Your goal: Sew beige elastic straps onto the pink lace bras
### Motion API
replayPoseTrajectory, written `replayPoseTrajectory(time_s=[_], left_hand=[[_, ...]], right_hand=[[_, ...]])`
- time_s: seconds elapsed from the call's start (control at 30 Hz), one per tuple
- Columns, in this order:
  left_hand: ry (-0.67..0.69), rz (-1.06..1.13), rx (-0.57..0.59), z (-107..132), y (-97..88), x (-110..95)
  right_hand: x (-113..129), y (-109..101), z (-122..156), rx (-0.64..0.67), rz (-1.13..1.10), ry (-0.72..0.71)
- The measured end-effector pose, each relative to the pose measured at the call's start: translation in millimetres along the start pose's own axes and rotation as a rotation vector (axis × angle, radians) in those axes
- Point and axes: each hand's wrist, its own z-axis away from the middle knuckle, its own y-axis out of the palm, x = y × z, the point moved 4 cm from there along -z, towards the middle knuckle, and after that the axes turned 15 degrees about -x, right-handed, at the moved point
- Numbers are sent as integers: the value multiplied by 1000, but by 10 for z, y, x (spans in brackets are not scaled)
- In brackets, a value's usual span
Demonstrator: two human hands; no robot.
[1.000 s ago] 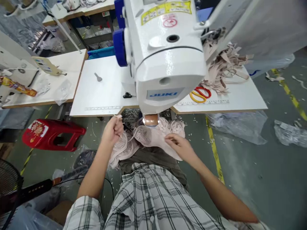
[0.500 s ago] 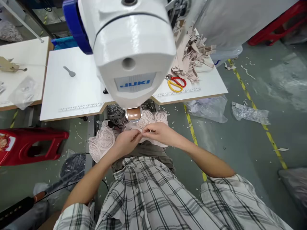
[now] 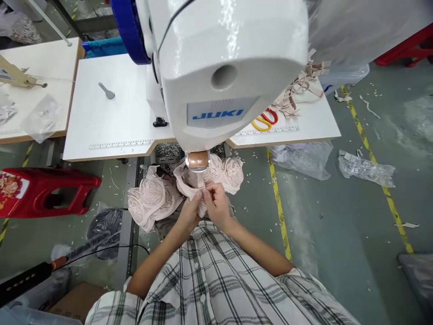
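A white JUKI sewing machine (image 3: 216, 81) fills the upper middle of the head view. Below its head lies pale pink lace bra fabric (image 3: 152, 201), draped over my lap. My left hand (image 3: 190, 213) and my right hand (image 3: 216, 203) sit close together just under the machine, both pinching the edge of the pink fabric. A thin pink strap (image 3: 200, 180) runs from the machine's copper-coloured part (image 3: 197, 160) down to my fingers.
The white sewing table (image 3: 111, 122) carries a heap of pink straps (image 3: 297, 85) and yellow and red scissors (image 3: 264, 122). A red plastic stool (image 3: 43, 192) lies on the floor at left. Clear plastic bags (image 3: 367, 169) lie at right by a yellow floor line (image 3: 279, 207).
Both hands have drawn closer to my body and tighter together on the fabric. The head view has moved in toward the machine, which now looms larger.
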Motion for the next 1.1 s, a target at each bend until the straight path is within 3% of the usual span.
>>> replayPoseTrajectory(time_s=[0.1,0.2,0.3,0.37,0.47,0.53,0.63,0.73,0.87,0.93,1.1], left_hand=[[36,60,-176,82,-36,-56],[71,-6,-257,172,-132,-207],[129,-338,-149,239,-230,-447],[173,-583,-30,284,-275,-596],[222,-756,84,338,-303,-741],[225,-781,136,353,-290,-771],[243,-811,172,339,-258,-782],[265,-841,137,291,-244,-825],[270,-648,-11,206,-252,-942],[268,-458,-62,173,-240,-970],[210,-215,-87,147,-137,-875]], right_hand=[[-92,36,51,-12,-11,14],[-79,-43,-20,107,55,-38],[115,-224,-203,142,143,-277],[261,-255,-298,327,183,-407],[375,-195,-315,749,205,-357],[412,-176,-310,816,202,-263],[425,-174,-282,792,175,-202],[373,-234,-300,708,165,-127],[334,-458,-459,263,238,-88],[381,-524,-480,98,273,-161],[594,-340,-321,159,218,-463]])
